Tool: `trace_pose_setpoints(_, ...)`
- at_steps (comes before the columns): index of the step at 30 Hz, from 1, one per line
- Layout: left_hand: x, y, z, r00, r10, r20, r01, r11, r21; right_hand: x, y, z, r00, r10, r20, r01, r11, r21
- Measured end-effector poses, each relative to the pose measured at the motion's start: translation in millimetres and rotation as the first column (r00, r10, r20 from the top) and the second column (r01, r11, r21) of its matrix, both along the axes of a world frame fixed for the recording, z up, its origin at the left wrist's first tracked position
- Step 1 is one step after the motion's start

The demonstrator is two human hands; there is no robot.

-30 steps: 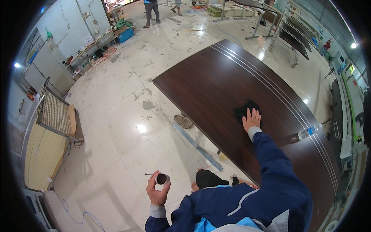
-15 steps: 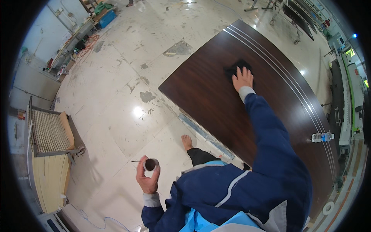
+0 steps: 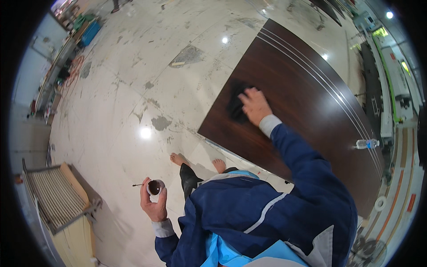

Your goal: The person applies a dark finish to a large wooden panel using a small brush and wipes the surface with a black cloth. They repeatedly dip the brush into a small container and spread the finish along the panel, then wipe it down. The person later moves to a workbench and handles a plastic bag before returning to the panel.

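My left hand (image 3: 153, 205) is out over the floor, its fingers and thumb curled round a small white cup (image 3: 155, 188) with dark brown contents. A thin dark-tipped stick (image 3: 138, 184) juts out past my fingers; whether it is a brush cannot be made out. My right hand (image 3: 256, 107), slightly blurred, presses a black cloth (image 3: 235, 105) against a large, dark brown wood-grain panel (image 3: 284, 120). The cloth lies near the panel's left edge, partly covered by my fingers. Three thin pale lines run along the panel's curved far side.
On the panel's right stands or lies a clear plastic bottle (image 3: 367, 143). A white tape roll (image 3: 380, 204) sits at the lower right. Left of me is a slatted rack (image 3: 58, 196). A blue bin (image 3: 90, 33) stands far left, and long green-edged machinery (image 3: 391, 89) lines the right.
My right hand has swept the black cloth left and nearer across the panel. My left hand still holds the cup. The view has shifted, and both bare feet now show.
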State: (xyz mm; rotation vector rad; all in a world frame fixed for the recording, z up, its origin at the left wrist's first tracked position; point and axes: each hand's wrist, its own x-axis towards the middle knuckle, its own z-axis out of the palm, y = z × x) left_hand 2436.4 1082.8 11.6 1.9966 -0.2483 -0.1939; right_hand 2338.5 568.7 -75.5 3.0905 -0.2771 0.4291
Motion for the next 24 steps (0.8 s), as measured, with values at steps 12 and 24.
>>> trace_pose_setpoints(12, 261.4, 30.3, 3.3, 0.966, -0.239, 0.104, 0.246, 0.967, -0.064, 49.8, 60.8, -31.7, 0.705, -0.700, -0.116, 0.709, 0.696, 0.112)
trace_pose_setpoints(24, 362.2, 1.5, -13.8, 0.942, -0.337, 0.005, 0.334, 0.932, -0.142, 37.8, 24.6, -46.3, 0.308, -0.947, -0.095, 0.936, 0.284, 0.209)
